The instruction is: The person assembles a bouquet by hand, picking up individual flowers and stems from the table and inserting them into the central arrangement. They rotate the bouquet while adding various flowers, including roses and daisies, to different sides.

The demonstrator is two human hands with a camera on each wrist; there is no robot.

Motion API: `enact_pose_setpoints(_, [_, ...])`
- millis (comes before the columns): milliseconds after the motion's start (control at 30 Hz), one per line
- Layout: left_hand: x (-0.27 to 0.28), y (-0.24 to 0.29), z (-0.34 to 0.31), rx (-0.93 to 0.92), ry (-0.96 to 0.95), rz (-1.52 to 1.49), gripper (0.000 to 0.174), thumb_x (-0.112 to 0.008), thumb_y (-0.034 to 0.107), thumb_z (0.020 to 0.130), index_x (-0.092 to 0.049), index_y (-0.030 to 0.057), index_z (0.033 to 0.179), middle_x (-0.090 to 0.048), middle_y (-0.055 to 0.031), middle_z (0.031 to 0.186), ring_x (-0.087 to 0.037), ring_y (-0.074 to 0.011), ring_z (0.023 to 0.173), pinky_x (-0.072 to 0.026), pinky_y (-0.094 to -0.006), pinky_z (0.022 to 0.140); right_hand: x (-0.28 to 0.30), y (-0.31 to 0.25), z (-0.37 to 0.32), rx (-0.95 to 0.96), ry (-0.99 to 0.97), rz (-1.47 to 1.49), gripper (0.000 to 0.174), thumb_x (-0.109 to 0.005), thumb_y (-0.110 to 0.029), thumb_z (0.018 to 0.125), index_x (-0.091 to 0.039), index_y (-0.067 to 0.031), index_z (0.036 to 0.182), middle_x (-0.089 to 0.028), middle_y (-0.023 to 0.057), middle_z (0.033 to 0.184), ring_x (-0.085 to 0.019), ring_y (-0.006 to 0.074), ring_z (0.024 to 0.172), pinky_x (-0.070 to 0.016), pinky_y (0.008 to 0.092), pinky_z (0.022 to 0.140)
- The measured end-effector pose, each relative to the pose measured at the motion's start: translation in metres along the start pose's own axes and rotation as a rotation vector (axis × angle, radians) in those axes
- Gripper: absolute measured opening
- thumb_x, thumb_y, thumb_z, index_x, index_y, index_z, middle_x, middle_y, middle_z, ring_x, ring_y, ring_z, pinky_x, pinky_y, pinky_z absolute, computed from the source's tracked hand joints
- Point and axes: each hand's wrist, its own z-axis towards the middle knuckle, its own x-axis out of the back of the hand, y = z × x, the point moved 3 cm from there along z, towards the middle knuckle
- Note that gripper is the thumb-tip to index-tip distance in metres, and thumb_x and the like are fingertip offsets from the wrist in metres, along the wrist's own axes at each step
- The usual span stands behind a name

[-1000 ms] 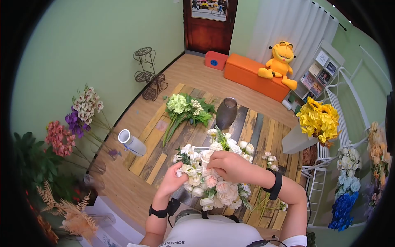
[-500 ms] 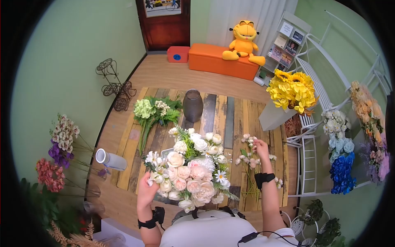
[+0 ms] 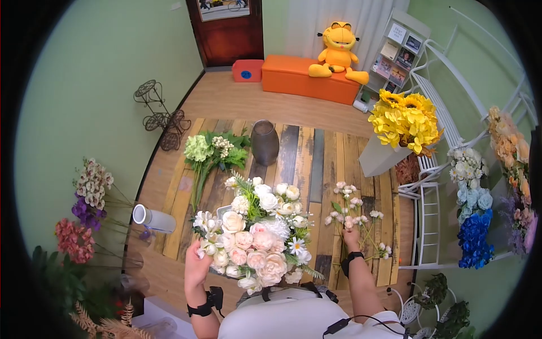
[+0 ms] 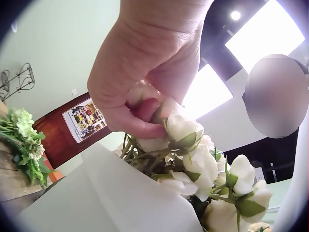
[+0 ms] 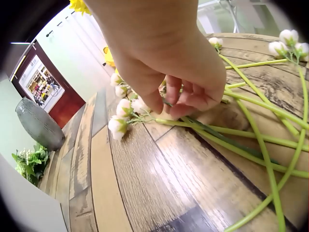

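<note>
A full arrangement of white and blush artificial flowers (image 3: 261,240) stands in front of the person in a white container (image 4: 111,188). At its left edge, my left hand (image 3: 197,266) holds a white rose (image 4: 182,129) between curled fingers and thumb; the other blooms crowd round it. Over on the right, several loose stems with small pale pink roses (image 3: 349,204) lie crossed on the wooden table (image 3: 288,164). Among them, my right hand (image 3: 351,239) is low over the wood, its thumb and fingers pinching a green stem (image 5: 169,123) just below the buds.
Green hydrangea with foliage (image 3: 199,148) lies at the table's back left, beside a dark grey vase (image 3: 265,144). Yellow sunflowers (image 3: 403,124) stand in a tall white pot (image 3: 381,157) at the right. A white cylinder vase (image 3: 155,220) is off to the left.
My right hand has left the arrangement, reached right to the loose roses and come down to their stems. The left hand stays at the arrangement's left edge. The head view has turned right.
</note>
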Motion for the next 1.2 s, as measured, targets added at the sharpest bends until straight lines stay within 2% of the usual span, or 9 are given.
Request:
enact_pose_setpoints(67, [-0.005,0.005,-0.001,0.007,-0.005,-0.006,0.023,-0.054,-0.001,0.076,-0.056,0.0001,0.100,-0.059,-0.0002,0.092,-0.051,-0.0049,0.081,-0.0415,-0.0195,0.071,0.018,-0.027,-0.009,-0.001,0.020,-0.004,0.020,-0.063,-0.021,0.073,-0.064,-0.0005,0.075,-0.061,0.0126,0.065,-0.060,0.0215,0.063,-0.0454,0.0340,0.062])
enact_pose_setpoints(200, [-0.007,0.007,-0.002,0.001,0.010,0.004,0.024,-0.056,0.000,0.077,-0.055,-0.0001,0.101,-0.059,-0.0004,0.093,-0.052,-0.0050,0.082,-0.0415,-0.0196,0.072,0.069,-0.075,-0.015,0.326,0.355,0.254,0.020,-0.054,-0.017,0.082,-0.063,0.0005,0.080,-0.061,0.0104,0.067,-0.056,0.0171,0.059,-0.0442,0.0298,0.058])
enact_pose_setpoints(267, [-0.009,0.009,-0.002,0.003,0.003,0.019,0.025,-0.057,0.001,0.077,-0.055,-0.0002,0.102,-0.059,-0.0005,0.093,-0.052,-0.0051,0.082,-0.0415,-0.0199,0.072,0.097,-0.104,-0.019,0.474,0.365,0.613,0.020,-0.051,-0.018,0.087,-0.062,-0.0006,0.086,-0.056,0.0051,0.062,-0.050,0.0121,0.051,-0.0370,0.0248,0.048])
enact_pose_setpoints(367, [-0.009,0.009,-0.002,0.012,0.004,0.019,0.025,-0.058,0.002,0.077,-0.055,-0.0004,0.102,-0.059,-0.0006,0.094,-0.052,-0.0055,0.083,-0.0417,-0.0204,0.073,0.156,-0.172,-0.058,0.335,0.188,0.847,0.020,-0.050,-0.020,0.089,-0.060,-0.0025,0.090,-0.053,0.0003,0.064,-0.044,0.0049,0.048,-0.0324,0.0172,0.045])
enact_pose_setpoints(433, [-0.006,0.004,-0.001,0.020,0.000,0.025,0.025,-0.058,0.002,0.077,-0.055,-0.0004,0.102,-0.059,-0.0006,0.094,-0.052,-0.0055,0.083,-0.0418,-0.0205,0.073,0.182,-0.210,-0.077,0.510,0.112,1.234,0.020,-0.049,-0.021,0.090,-0.056,-0.0018,0.089,-0.056,0.0034,0.071,-0.047,0.0040,0.049,-0.0363,0.0153,0.046])
enact_pose_setpoints(533, [-0.002,-0.001,0.001,-0.005,-0.037,0.028,0.025,-0.058,0.002,0.077,-0.056,-0.0004,0.102,-0.059,-0.0008,0.095,-0.052,-0.0057,0.084,-0.0417,-0.0208,0.073,0.210,-0.278,-0.129,0.677,-0.084,1.431,0.019,-0.048,-0.019,0.090,-0.053,-0.0008,0.088,-0.057,0.0063,0.076,-0.052,0.0068,0.052,-0.0423,0.0180,0.047])
enact_pose_setpoints(700, [-0.006,0.004,0.001,-0.002,-0.057,-0.001,0.027,-0.058,0.002,0.077,-0.055,-0.0007,0.103,-0.059,-0.0008,0.096,-0.051,-0.0058,0.085,-0.0412,-0.0211,0.075,0.188,-0.354,-0.194,0.865,-0.481,1.215,0.016,-0.047,-0.014,0.090,-0.052,0.0007,0.088,-0.059,0.0107,0.079,-0.060,0.0145,0.062,-0.0485,0.0229,0.055])
enact_pose_setpoints(867, [-0.005,0.002,0.003,-0.016,-0.059,0.028,0.028,-0.056,0.000,0.077,-0.055,-0.0011,0.104,-0.058,-0.0004,0.096,-0.051,-0.0055,0.086,-0.0410,-0.0207,0.075,0.142,-0.389,-0.217,0.838,-0.814,0.951,0.015,-0.050,-0.013,0.089,-0.052,0.0014,0.087,-0.060,0.0093,0.081,-0.062,0.0147,0.071,-0.0494,0.0227,0.060])
enact_pose_setpoints(1200, [-0.006,0.003,0.002,0.009,-0.075,0.021,0.027,-0.054,-0.001,0.075,-0.056,-0.0010,0.102,-0.058,-0.0006,0.095,-0.050,-0.0051,0.085,-0.0401,-0.0204,0.076,0.122,-0.391,-0.231,0.851,-0.980,0.721,0.014,-0.049,-0.010,0.089,-0.049,0.0033,0.086,-0.060,0.0112,0.086,-0.063,0.0170,0.076,-0.0503,0.0234,0.061])
